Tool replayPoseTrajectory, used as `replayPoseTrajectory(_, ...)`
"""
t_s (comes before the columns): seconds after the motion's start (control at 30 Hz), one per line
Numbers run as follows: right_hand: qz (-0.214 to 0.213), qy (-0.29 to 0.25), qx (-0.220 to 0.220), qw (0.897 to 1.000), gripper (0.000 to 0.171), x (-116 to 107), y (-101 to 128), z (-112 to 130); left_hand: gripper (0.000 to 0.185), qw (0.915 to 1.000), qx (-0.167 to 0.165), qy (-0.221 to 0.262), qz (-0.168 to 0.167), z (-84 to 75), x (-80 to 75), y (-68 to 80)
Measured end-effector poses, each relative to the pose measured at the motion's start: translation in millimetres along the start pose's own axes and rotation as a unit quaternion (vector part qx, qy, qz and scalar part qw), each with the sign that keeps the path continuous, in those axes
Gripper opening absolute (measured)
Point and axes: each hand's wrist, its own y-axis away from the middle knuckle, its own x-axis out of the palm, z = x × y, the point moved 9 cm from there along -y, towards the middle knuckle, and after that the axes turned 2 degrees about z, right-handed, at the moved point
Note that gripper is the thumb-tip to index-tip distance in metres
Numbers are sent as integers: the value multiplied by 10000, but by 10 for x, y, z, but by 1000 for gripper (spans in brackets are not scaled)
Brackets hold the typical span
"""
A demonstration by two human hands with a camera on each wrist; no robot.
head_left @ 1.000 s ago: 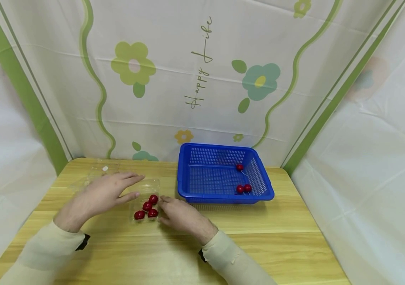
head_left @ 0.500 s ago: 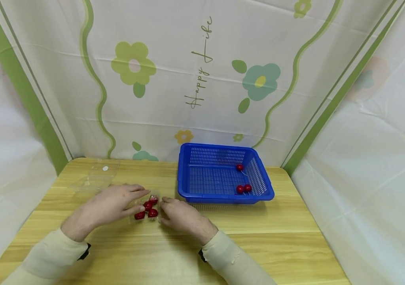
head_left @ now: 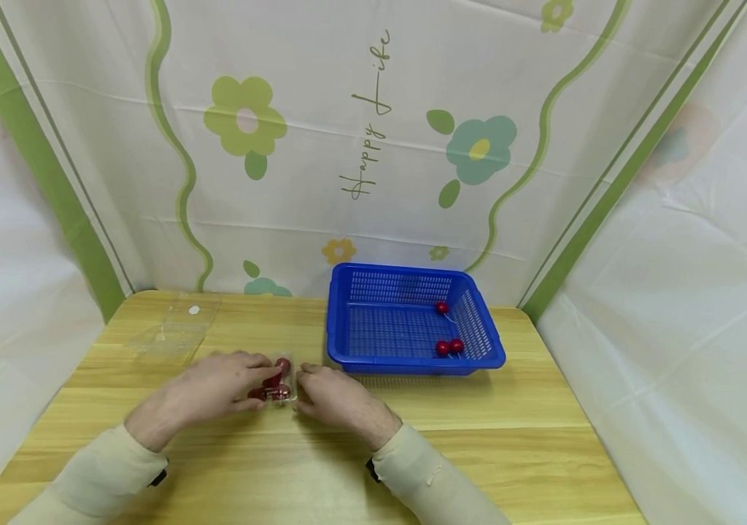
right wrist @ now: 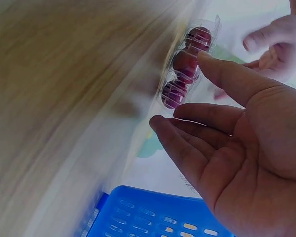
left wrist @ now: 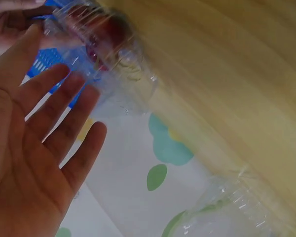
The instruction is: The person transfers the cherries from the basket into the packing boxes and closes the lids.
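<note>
A white fabric curtain printed with green and teal flowers (head_left: 308, 65) backs a pale wood-grained desk (head_left: 511, 445). On the desk, to the right, stands a blue rectangular plastic basket with slotted walls (head_left: 413, 366). Left of and nearer than the basket, the person's two hands flank the work. The left hand (head_left: 212, 390) reaches in from the left with its fingers extended and spread; the right hand (head_left: 337, 397) lies at the opposite side, fingers relaxed. Neither appears clenched or grasping; blur makes the left hand's exact contact hard to tell. Beyond the left forearm sits an open, clear plastic clamshell with a round white spot (head_left: 190, 317). The small, clear, ribbed plastic box (right wrist: 170, 69) lies on the desk between the hands, just beside the right fingertips and partly under the left fingers. The step in hand looks like pressing down its lid; the next move would call for even pressure from the left while the right steadies the box against sliding. Inside are glossy round red cherries (right wrist: 186, 61), partly hidden, their number unclear; three more loose red cherries (head_left: 443, 348) lie in the basket.
</note>
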Motion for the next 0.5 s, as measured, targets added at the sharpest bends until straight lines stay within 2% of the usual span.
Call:
replayPoseTrajectory(0.13,-97,-27,-14,9999,30,-19,4,-3,66,9998,-46,114,154,-3,72,7)
replayPoseTrajectory(0.27,-237,-159,-61,9996,20,-46,-1,7,67,9999,-49,137,77,1,86,16)
replayPoseTrajectory(0.33,-233,-409,8,9989,17,-51,-8,-4,67,9999,-37,116,50,3,91,19)
replayPoseTrajectory(0.5,-97,-1279,329,9912,31,-30,-14,-61,66,9999,50,133,-10,5,109,16)
